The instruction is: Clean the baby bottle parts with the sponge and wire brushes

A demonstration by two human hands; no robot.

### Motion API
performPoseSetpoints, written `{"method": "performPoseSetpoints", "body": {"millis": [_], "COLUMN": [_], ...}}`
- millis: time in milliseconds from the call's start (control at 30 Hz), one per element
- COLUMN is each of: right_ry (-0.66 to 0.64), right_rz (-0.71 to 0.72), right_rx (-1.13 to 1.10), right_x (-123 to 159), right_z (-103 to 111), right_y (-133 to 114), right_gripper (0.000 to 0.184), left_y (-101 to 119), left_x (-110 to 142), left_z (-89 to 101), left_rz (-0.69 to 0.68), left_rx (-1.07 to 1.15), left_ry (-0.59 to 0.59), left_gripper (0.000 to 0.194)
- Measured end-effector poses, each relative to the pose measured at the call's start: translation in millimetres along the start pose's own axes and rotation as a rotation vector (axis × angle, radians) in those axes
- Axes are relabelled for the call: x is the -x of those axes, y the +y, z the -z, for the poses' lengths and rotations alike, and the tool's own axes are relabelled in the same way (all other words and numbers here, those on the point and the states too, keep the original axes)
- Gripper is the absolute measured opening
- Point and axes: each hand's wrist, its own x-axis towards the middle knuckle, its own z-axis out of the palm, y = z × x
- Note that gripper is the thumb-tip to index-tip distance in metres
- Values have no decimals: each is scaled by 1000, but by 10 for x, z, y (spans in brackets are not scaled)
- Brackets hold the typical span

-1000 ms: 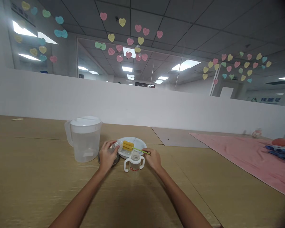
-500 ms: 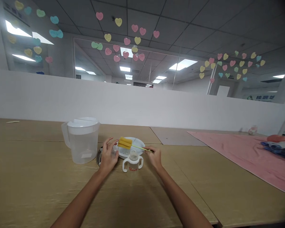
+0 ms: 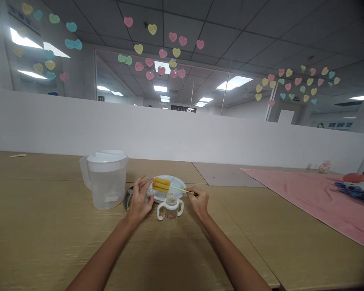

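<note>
My right hand is closed around the thin green handle of a sponge bottle brush. The brush lies nearly level, its yellow sponge head pointing left, toward my left hand. The left fingers curve round a clear plastic piece, partly hidden and hard to make out, right beside the sponge. Below the brush a clear baby bottle with two white handles and red print stands upright, its mouth uncovered. Behind it a white plate sits on the table, partly covered by the brush.
A lidded, translucent pitcher stands to the left. A round metal dish shows partly behind my left hand. At right a pink cloth covers the table, with a red and blue bundle on it. A white wall runs along the back.
The sponge head has turned a little and shifted slightly right in the picture. My left thumb has moved slightly right. The bottle, pitcher and plate stay in place.
</note>
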Motion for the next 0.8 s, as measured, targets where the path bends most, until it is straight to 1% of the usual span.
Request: {"method": "performPoseSetpoints", "body": {"millis": [100,200,333,400,567,667,733,800], "right_ry": [-21,-68,-96,-109,-166,-202,-187,-143], "right_rz": [-19,4,86,129,216,289,286,228], "right_rx": [25,105,188,202,184,143,107,56], "right_x": [-7,-17,-32,-35,22,92,123,129], "right_z": [-5,3,44,61,25,-40,-74,-90], "right_y": [5,-2,-46,-75,-119,-128,-131,-128], "right_gripper": [26,25,24,24,27,30,31,31], "left_y": [31,6,-58,-68,-56,-73,-83,-73], "left_x": [13,44,96,111,117,124,123,110], "left_z": [3,-1,-8,-7,2,-9,-19,-21], "left_rz": [-48,-86,-241,-290,-285,-337,-365,-349], "left_rx": [4,-26,-67,-65,-102,-116,-113,-112], "left_ry": [-34,-68,-213,-257,-317,-346,-341,-296], "left_gripper": [52,52,58,59,58,58,56,54]}}
